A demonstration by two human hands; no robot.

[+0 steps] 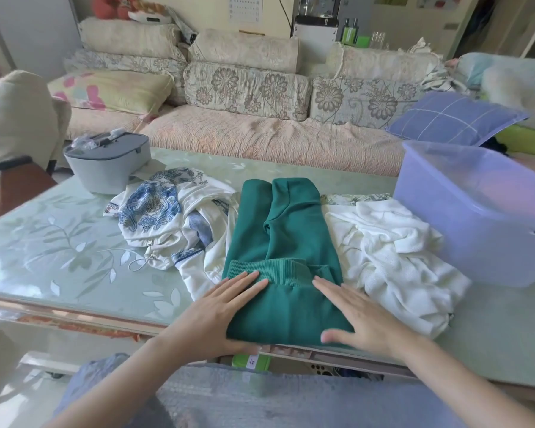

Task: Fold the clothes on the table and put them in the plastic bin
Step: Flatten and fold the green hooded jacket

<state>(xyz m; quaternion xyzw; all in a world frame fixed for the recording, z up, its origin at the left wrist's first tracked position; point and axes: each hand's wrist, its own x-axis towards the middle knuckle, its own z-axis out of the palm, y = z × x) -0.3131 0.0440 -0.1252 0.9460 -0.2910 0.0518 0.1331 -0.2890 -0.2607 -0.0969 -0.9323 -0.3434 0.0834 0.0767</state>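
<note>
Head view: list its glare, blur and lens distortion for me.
Head view: soft daylight, few hard shadows; pale glare washes the leaf-patterned glass tabletop at left; the wide-angle lens bows the table's near edge and the floral sofa; the translucent purple plastic bin at right and the grey-clad lap at bottom look soft; the folded green sweatshirt is sharp.
</note>
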